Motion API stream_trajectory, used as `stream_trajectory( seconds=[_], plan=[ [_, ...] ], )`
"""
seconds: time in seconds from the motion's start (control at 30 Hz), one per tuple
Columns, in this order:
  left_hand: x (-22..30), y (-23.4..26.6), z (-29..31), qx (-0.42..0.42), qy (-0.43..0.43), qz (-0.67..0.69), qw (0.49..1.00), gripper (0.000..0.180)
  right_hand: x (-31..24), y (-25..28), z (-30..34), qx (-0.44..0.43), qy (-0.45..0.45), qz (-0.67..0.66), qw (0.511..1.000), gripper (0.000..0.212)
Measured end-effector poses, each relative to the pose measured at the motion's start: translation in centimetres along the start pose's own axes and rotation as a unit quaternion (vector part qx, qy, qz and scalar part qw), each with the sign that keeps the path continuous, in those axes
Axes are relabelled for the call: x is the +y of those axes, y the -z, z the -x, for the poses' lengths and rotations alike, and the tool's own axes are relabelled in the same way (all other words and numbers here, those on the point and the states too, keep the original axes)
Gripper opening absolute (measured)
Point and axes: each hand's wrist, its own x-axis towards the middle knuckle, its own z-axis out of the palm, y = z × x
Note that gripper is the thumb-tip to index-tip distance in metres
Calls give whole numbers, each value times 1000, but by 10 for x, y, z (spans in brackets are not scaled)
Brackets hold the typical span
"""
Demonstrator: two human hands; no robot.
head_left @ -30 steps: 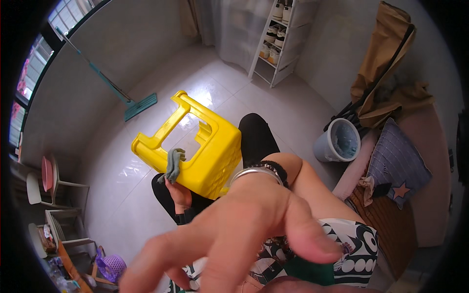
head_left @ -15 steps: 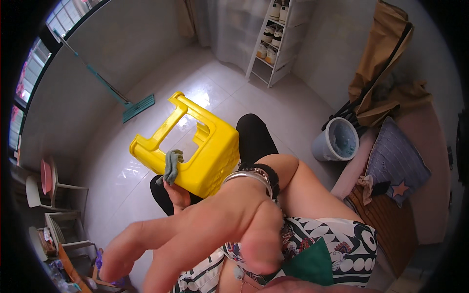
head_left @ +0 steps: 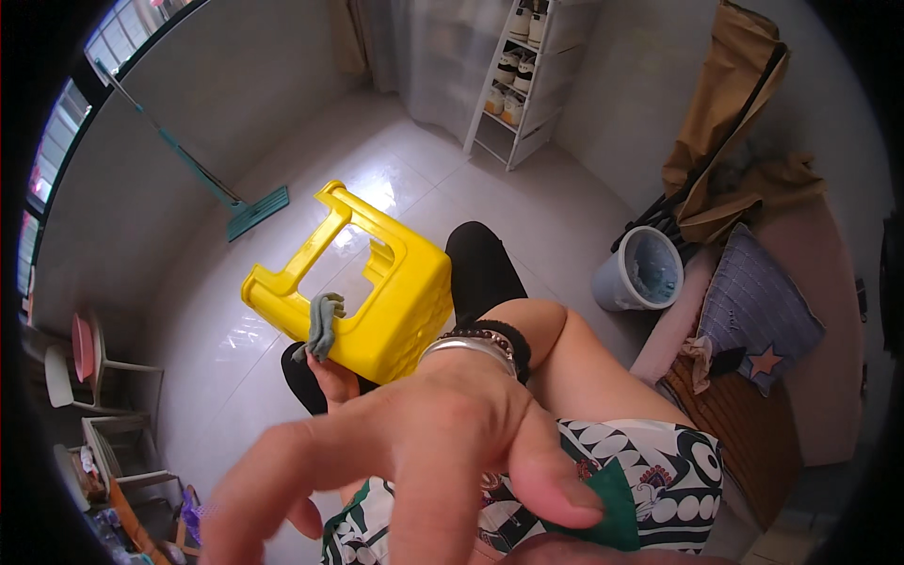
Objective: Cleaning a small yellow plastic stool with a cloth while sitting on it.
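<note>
Around you lies a glossy white tiled floor point(head_left: 282, 377). A teal-headed mop point(head_left: 256, 211) leans against the wall on your left, its long handle running up toward the windows point(head_left: 56, 151). Ahead stands a white open shelf rack point(head_left: 527, 85) holding pairs of shoes. To your right, a pale grey bucket point(head_left: 640, 271) sits on the floor, just beside a purple cushion point(head_left: 753, 311) with a star on it. Above that, brown cloth point(head_left: 734, 141) is draped in a heap. At your far left you see light chairs point(head_left: 85, 367), one with a pink seat.
</note>
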Motion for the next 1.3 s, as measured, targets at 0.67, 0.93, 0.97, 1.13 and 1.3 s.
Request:
stream_trajectory(
  seconds=[0.67,0.93,0.97,1.13,1.3],
  plan=[
    [-4,10,-7,-25,-1,29,999,47,25,-6,-3,72,136,43,987,66],
    [-8,-11,4,-19,-9,-59,998,46,-2,13,6,15,-165,71,984,39],
    [-8,-15,7,-22,-11,-82,996,46,6,21,13,8,-182,114,977,41],
    [-14,-47,20,-47,-21,-236,970,45,36,61,49,35,-331,442,833,31],
    [-21,-92,42,4,-36,-260,965,42,72,89,127,-205,-481,599,607,37]
  ],
)
